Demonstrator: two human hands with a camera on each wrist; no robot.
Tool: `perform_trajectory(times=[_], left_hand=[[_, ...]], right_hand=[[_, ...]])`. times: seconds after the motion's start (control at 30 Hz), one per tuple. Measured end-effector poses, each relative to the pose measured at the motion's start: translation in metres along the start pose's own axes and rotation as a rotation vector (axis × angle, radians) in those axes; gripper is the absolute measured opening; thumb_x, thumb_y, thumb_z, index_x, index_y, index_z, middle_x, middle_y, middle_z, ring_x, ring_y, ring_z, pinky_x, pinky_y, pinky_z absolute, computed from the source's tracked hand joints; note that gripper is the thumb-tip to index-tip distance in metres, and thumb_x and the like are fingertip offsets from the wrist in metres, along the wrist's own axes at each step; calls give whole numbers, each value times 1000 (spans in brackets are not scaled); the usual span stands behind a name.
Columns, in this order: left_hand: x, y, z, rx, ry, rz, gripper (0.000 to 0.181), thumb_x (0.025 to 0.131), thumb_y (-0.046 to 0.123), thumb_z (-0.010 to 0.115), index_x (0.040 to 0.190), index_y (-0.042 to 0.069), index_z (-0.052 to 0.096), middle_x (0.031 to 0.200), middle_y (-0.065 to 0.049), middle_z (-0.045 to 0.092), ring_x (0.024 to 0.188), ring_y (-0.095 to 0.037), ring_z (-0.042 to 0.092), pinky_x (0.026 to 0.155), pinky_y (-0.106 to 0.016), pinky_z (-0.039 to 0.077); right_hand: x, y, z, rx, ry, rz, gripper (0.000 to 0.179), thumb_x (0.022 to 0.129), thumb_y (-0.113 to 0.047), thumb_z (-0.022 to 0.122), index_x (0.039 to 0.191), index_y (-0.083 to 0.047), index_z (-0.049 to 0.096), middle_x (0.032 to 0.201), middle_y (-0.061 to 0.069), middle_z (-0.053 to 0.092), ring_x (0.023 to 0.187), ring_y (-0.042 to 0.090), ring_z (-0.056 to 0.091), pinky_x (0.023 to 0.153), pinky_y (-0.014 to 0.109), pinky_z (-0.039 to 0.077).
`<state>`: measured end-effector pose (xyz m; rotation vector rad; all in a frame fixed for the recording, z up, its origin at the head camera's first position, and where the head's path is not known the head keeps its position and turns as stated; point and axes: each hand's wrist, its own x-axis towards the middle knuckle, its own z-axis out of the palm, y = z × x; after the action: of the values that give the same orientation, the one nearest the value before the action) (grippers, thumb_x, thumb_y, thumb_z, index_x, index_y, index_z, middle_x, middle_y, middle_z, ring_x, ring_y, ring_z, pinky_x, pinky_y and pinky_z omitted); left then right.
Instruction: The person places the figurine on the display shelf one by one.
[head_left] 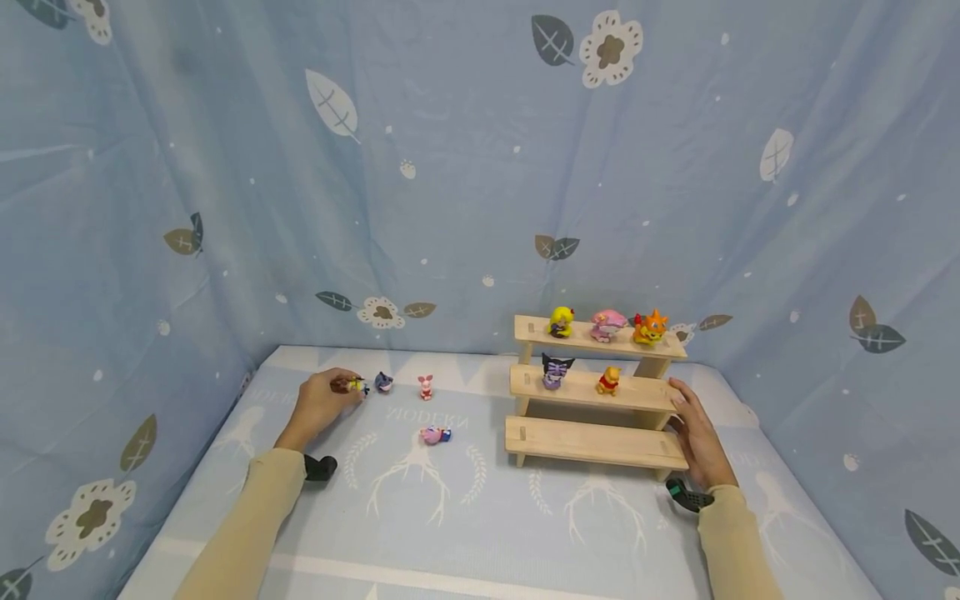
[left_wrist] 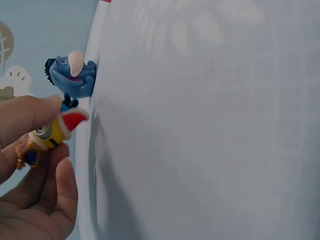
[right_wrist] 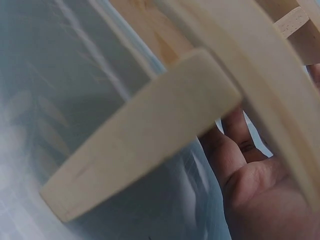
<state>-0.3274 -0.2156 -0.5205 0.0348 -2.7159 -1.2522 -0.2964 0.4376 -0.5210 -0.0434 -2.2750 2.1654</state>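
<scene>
My left hand (head_left: 324,404) pinches a small minion figurine (left_wrist: 59,129) with a red Santa hat between thumb and fingers, low over the table at the left. Just beyond it sits a blue donkey figurine (head_left: 383,382). A pink piglet figurine (head_left: 426,387) stands farther right, and a pink-and-blue figurine (head_left: 435,435) lies on its side nearer me. At the right end of a three-tier wooden stand (head_left: 600,442), my right hand (head_left: 697,437) grips it by the middle tier. In the right wrist view, curled fingers (right_wrist: 225,152) show behind the stand's leg.
The stand's top tier bears a yellow-haired figurine (head_left: 560,322), a pink one (head_left: 607,325) and an orange one (head_left: 649,327). On the middle tier are a purple-and-black figurine (head_left: 554,372) and a yellow bear (head_left: 608,382). A patterned blue curtain (head_left: 450,167) hangs behind the table.
</scene>
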Motion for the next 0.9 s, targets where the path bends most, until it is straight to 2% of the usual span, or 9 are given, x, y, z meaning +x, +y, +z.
perform_trajectory(times=[0.07,0.23,0.3,0.47,0.57,0.73,0.8,0.9], left_hand=[[0,2,0,-19,-1,-5,38,91,15,79,126,4,68,112,-17,68,106,-34,63,89,-49,51],[-2,4,1,-104,5,-29,47,92,13,78,133,2,59,124,-22,66,114,-37,63,93,-50,51],[-1,3,3,-130,16,-45,50,92,12,77,136,1,54,126,-24,66,115,-38,64,93,-49,52],[-1,2,7,-142,75,-80,54,94,11,76,137,-1,47,126,-28,65,112,-38,66,89,-46,53],[-1,2,9,-145,106,-84,51,94,12,77,134,0,49,125,-27,66,111,-38,67,87,-45,54],[0,2,8,-134,128,-42,40,92,11,79,126,2,60,120,-24,69,105,-35,69,84,-43,56],[0,1,7,-129,125,-29,40,92,11,79,127,2,62,119,-24,69,104,-35,69,83,-42,56],[0,0,5,-132,122,-44,46,93,16,79,132,2,60,121,-25,68,105,-35,69,81,-40,56]], right_hand=[[0,1,-1,3,-3,-2,61,109,-51,41,164,-38,17,168,13,7,148,36,21,113,38,32],[-1,0,-1,13,-10,-9,58,110,-50,41,163,-41,20,168,12,6,149,35,20,115,40,30],[-1,0,-1,9,-11,-14,57,110,-49,41,162,-41,21,168,12,7,149,35,21,114,37,32],[0,0,-2,6,-18,-20,59,111,-47,40,164,-35,19,167,14,6,148,36,21,99,23,40],[1,1,-3,15,-22,-17,58,111,-46,40,164,-35,19,168,14,6,148,37,20,95,20,42],[3,2,-4,17,-24,-14,59,111,-46,40,165,-34,18,168,14,5,149,38,19,98,22,41],[3,2,-4,12,-23,-13,60,111,-46,39,165,-33,16,168,14,5,149,38,19,99,23,41],[2,1,-3,11,-18,-7,61,111,-47,40,165,-33,16,168,14,5,148,38,19,99,24,41]])
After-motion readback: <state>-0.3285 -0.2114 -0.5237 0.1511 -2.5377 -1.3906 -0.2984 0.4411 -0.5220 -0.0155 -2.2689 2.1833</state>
